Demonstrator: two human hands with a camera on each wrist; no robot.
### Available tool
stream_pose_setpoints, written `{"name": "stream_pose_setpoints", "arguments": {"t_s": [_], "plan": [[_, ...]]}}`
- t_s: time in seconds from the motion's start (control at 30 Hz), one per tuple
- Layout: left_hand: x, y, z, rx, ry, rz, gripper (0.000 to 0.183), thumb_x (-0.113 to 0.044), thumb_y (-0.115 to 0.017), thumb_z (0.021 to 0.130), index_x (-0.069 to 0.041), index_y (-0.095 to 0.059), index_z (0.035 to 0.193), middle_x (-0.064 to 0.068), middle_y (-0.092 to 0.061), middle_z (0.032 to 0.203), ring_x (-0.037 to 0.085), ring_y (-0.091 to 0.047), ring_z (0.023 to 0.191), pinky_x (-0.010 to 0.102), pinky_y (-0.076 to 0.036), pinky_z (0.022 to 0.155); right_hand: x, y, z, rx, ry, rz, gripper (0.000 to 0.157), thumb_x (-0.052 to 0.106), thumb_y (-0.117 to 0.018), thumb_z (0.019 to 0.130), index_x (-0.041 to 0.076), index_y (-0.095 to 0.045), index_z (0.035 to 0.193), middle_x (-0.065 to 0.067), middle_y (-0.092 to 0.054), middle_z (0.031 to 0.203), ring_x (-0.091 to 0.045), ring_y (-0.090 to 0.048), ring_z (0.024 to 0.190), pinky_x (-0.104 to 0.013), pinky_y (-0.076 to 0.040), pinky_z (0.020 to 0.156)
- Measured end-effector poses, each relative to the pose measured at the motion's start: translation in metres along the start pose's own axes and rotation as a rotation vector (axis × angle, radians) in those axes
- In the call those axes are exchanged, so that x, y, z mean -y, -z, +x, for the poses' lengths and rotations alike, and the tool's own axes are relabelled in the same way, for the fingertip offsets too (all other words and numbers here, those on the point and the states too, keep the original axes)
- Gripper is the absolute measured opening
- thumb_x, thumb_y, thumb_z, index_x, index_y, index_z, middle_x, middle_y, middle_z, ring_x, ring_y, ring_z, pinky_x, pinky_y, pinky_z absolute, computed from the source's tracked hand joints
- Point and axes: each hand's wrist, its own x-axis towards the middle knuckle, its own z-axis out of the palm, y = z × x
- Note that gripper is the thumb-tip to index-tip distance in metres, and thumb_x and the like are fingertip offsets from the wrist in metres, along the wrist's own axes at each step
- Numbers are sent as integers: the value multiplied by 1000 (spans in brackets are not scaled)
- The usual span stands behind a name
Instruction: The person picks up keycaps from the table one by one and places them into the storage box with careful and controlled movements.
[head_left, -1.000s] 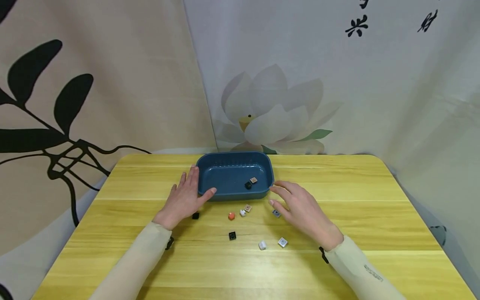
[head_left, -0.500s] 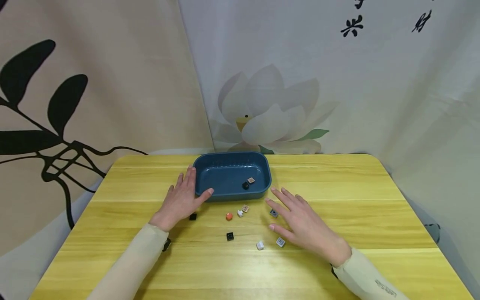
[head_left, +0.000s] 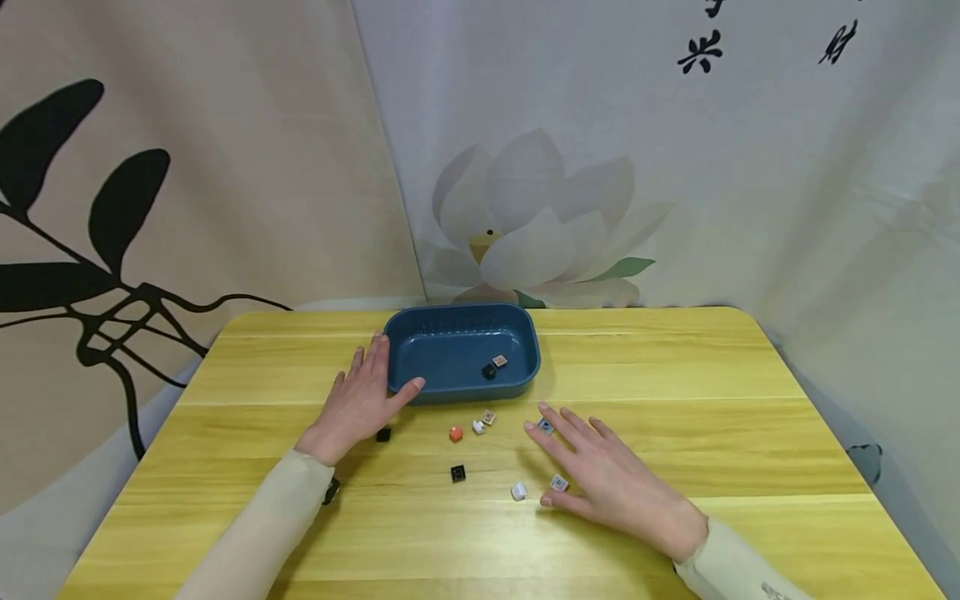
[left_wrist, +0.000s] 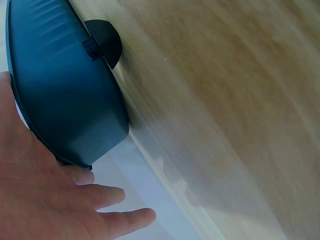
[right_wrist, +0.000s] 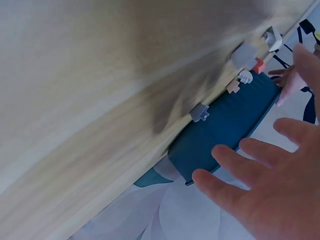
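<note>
With straight fingers, my left hand (head_left: 358,400) rests against the left end of a blue tray (head_left: 450,395), thumb over its near corner. The left wrist view shows the fingers along the tray's outer edge. My right hand (head_left: 611,487) hovers spread over the table, holding nothing. A grey-blue keycap (head_left: 546,427) lies by its fingertips; a light keycap (head_left: 558,482) is near its thumb, with a white keycap (head_left: 518,492) left of that. In the right wrist view, the fingers are apart from the grey keycap (right_wrist: 199,112).
Inside the tray lie a black keycap (head_left: 489,372) and a beige keycap (head_left: 500,361). Before it are an orange keycap (head_left: 456,434), a small white one (head_left: 478,427) and a pinkish one (head_left: 489,417). Black keycaps (head_left: 458,473) lie nearer and by the left wrist. A printed curtain (head_left: 300,167) hangs behind.
My right hand has drawn back from the tray's right corner toward me, its fingers spreading. The left hand stays at the tray, and the view has shifted slightly.
</note>
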Motion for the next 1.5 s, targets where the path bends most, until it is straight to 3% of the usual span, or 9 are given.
{"name": "stream_pose_setpoints", "arguments": {"t_s": [0.27, 0.37, 0.5, 0.6, 1.03, 1.27, 1.5], "plan": [[1, 0, -1, -1, 4, -2, 113, -82, -32, 96, 5, -6, 164, 23, -4, 171, 53, -12, 153, 78, -18, 112, 4, -5, -2, -11, 55, -12, 75, 48, -77, 91, 14, -51, 153, -18, -51, 153, -32, -57, 132, -52, -51, 103], [2, -1, 0, -3, 3, 2, 113, -82, -31, 96, 5, -6, 163, 23, -5, 171, 53, -12, 153, 78, -18, 112, 5, -6, -2, -7, 64, -18, 66, 44, -79, 91, 13, -59, 146, -12, -62, 137, -23, -64, 116, -44, -56, 94], [2, -2, 0, -4, 3, -5, 108, -76, -39, 99, 5, -7, 164, 23, -4, 171, 53, -12, 153, 78, -18, 113, 5, -7, -2, -23, 88, -25, 53, 36, -82, 91, 13, -67, 136, -2, -66, 116, -12, -62, 93, -36, -57, 80], [3, -2, 0, -3, 6, -13, 107, -74, -42, 100, 4, -6, 164, 21, -3, 172, 52, -12, 154, 78, -18, 113, 6, -9, -2, -35, 105, -15, 44, 31, -83, 90, 13, -70, 128, 0, -66, 109, -9, -60, 86, -33, -56, 74], [2, -2, 1, -1, 0, -15, 114, -84, -31, 95, 3, -4, 164, 21, -3, 172, 53, -12, 153, 77, -20, 113, 7, -14, 0, -22, 96, 28, 16, 12, -79, 92, 13, -75, 108, 3, -63, 100, -8, -61, 86, -28, -56, 76], [3, -3, 1, -2, 5, -17, 113, -83, -34, 95, 2, -3, 164, 20, -2, 172, 53, -13, 153, 77, -20, 113, 6, -13, 2, -47, 99, 46, 10, 9, -79, 92, 14, -76, 100, 4, -63, 96, -7, -60, 83, -27, -56, 73], [1, -1, 1, 3, 5, -22, 112, -81, -36, 97, 2, -4, 164, 20, -2, 172, 53, -12, 153, 78, -19, 113, 4, -6, 4, -123, 94, 92, 12, 5, -79, 91, 13, -75, 99, 5, -61, 97, -5, -59, 83, -25, -56, 72]]}}
